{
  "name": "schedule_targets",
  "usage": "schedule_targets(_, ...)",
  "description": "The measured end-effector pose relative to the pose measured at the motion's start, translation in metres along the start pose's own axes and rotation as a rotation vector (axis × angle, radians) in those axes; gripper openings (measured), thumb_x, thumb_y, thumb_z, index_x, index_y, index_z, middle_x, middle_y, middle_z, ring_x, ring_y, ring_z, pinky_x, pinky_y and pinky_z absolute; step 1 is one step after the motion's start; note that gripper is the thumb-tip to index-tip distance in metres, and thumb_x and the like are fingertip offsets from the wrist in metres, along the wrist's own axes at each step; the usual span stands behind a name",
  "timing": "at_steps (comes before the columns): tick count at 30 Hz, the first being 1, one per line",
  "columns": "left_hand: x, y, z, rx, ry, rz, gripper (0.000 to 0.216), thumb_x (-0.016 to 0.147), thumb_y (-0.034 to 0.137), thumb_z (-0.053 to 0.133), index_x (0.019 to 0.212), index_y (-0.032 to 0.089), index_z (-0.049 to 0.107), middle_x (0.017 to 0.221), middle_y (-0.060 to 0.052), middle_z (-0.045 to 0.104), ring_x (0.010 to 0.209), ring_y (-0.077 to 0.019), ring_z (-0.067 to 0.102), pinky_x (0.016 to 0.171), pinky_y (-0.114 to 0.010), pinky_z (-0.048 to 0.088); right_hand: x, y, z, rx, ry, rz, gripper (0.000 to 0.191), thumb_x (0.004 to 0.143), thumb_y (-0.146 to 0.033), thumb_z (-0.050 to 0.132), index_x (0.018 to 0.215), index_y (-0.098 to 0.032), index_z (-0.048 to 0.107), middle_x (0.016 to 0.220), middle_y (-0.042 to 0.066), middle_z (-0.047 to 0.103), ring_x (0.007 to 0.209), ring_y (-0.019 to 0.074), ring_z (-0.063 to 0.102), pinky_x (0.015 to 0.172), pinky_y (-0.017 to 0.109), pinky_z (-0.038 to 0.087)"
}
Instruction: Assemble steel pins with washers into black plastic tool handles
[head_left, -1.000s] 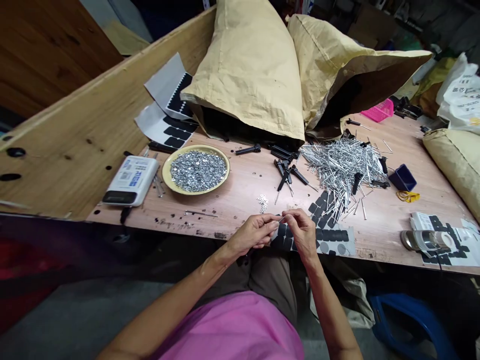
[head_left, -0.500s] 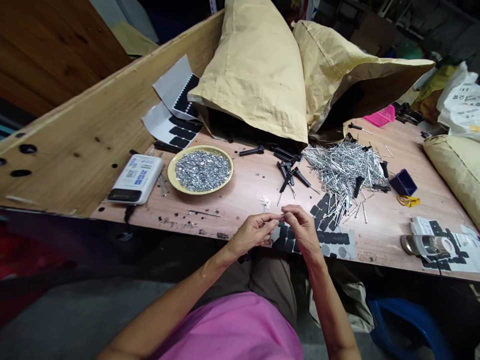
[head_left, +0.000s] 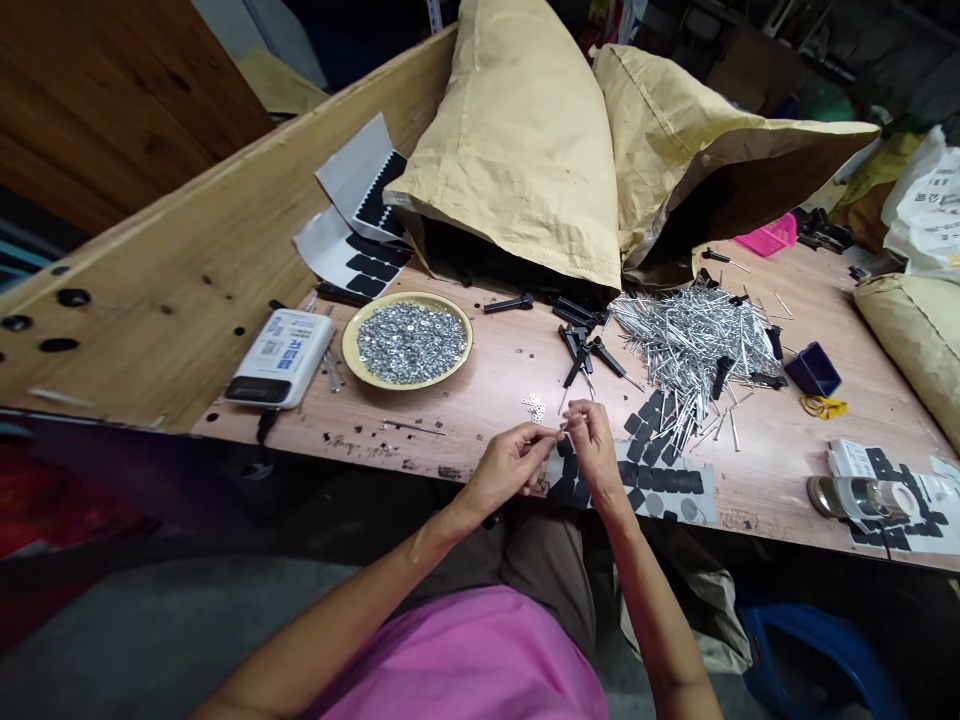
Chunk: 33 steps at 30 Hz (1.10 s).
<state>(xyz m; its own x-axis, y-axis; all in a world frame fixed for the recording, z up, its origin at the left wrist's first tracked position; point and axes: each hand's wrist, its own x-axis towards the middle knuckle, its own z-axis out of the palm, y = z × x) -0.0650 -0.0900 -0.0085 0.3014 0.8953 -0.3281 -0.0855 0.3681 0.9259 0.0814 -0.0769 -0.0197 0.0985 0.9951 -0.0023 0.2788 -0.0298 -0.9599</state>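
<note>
Over the front edge of the table, my left hand (head_left: 511, 462) is closed in a pinch. My right hand (head_left: 592, 448) is just right of it, fingertips pinched together near the left fingertips. What lies between the fingers is too small to make out. Beyond them is a small heap of tiny pale rings (head_left: 534, 406). Beneath the hands spreads a sheet of black stick-on pads (head_left: 682, 482). Several black-handled pieces with metal shafts (head_left: 576, 358) lie behind, beside a large pile of thin metal rods (head_left: 686, 335).
To the left are a yellow bowl (head_left: 352, 372) of small metal washers, a white boxy device (head_left: 279, 358) and a single rod (head_left: 414, 428). Big paper sacks (head_left: 517, 150) stand at the back. At right are a dark blue box (head_left: 814, 370) and a glass jar (head_left: 859, 497).
My right fingertips have shifted slightly up and drawn back a little from the left ones. The left hand keeps its pinch. The whole view has moved slightly.
</note>
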Motion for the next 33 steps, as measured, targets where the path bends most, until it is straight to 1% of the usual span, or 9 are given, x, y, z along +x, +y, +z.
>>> schedule_targets(6,0.031,-0.001,-0.03,0.587,0.433,-0.046,0.025,0.082,0.032,0.054,0.088,0.015,0.071,0.07,-0.005,0.067,0.072,-0.0198,0.062,0.066,-0.027,0.043,0.041,0.005,0.002,-0.593,0.024,0.146,0.031,0.086,-0.046,0.051,0.072,-0.02,0.059,0.08,0.007,0.062,0.075,0.0203,0.06,0.068,0.032,0.044)
schedule_targets(10,0.048,0.0,-0.04,0.926,0.515,-0.122,0.028,0.086,0.025,0.05,0.101,0.014,0.071,0.103,-0.015,0.067,0.092,-0.0248,0.062,0.072,-0.03,0.043,0.061,-0.001,0.019,-0.872,-0.017,0.269,0.015,0.084,-0.029,0.058,0.079,-0.016,0.064,0.092,0.015,0.067,0.082,0.0263,0.064,0.069,0.034,0.042)
schedule_targets(13,0.05,-0.001,-0.039,1.058,0.514,-0.123,0.028,0.088,0.025,0.048,0.103,0.015,0.069,0.103,-0.015,0.066,0.096,-0.0275,0.06,0.071,-0.032,0.044,0.065,-0.006,0.022,-0.906,-0.017,0.322,0.016,0.086,-0.019,0.051,0.082,-0.014,0.066,0.088,0.018,0.067,0.08,0.0282,0.065,0.064,0.033,0.04)
schedule_targets(17,0.029,-0.003,-0.026,1.234,0.566,0.196,0.039,0.088,0.026,0.049,0.124,0.012,0.057,0.108,-0.017,0.064,0.104,-0.0306,0.055,0.074,-0.036,0.047,0.046,-0.009,0.008,-0.899,-0.021,0.172,0.022,0.091,-0.022,0.043,0.09,-0.018,0.065,0.083,0.013,0.066,0.071,0.0228,0.062,0.06,0.03,0.038)
schedule_targets(20,0.008,-0.005,-0.008,1.337,0.399,0.602,0.042,0.091,0.015,0.039,0.13,0.017,0.052,0.121,-0.012,0.061,0.116,-0.0259,0.051,0.096,-0.04,0.042,0.021,-0.01,-0.003,-0.811,-0.183,-0.144,0.021,0.09,-0.022,0.045,0.083,-0.021,0.065,0.078,0.007,0.063,0.063,0.0173,0.056,0.058,0.027,0.037)
schedule_targets(22,-0.001,-0.006,0.0,1.377,0.267,0.705,0.046,0.091,0.01,0.034,0.134,0.017,0.047,0.119,-0.011,0.062,0.114,-0.0231,0.053,0.102,-0.042,0.038,0.01,-0.011,-0.008,-0.679,-0.314,-0.295,0.021,0.089,-0.022,0.047,0.079,-0.021,0.065,0.074,0.005,0.061,0.062,0.0155,0.054,0.059,0.026,0.039)
schedule_targets(25,-0.002,-0.006,-0.002,1.339,0.188,0.553,0.046,0.089,0.008,0.034,0.132,0.014,0.048,0.099,-0.011,0.066,0.094,-0.0205,0.06,0.09,-0.037,0.046,0.014,-0.008,-0.013,-0.436,-0.431,-0.334,0.017,0.088,-0.03,0.051,0.089,-0.022,0.066,0.079,0.003,0.061,0.066,0.0146,0.056,0.063,0.026,0.044)
schedule_targets(28,0.003,-0.002,-0.014,1.053,0.219,0.313,0.036,0.087,0.01,0.039,0.115,0.016,0.061,0.091,-0.01,0.066,0.086,-0.019,0.061,0.075,-0.029,0.049,0.035,0.003,-0.008,-0.329,-0.375,-0.286,0.024,0.087,-0.033,0.053,0.105,-0.023,0.065,0.095,0.005,0.061,0.07,0.0141,0.059,0.068,0.028,0.048)
schedule_targets(33,0.006,0.004,-0.028,0.121,0.095,-0.181,0.025,0.085,0.033,0.053,0.09,0.012,0.066,0.058,0.004,0.049,0.041,-0.0063,0.041,0.041,-0.019,0.032,0.06,0.019,0.015,-0.723,-0.371,-0.235,0.022,0.089,-0.021,0.05,0.099,-0.026,0.068,0.094,0.004,0.061,0.081,0.0181,0.058,0.068,0.026,0.043)
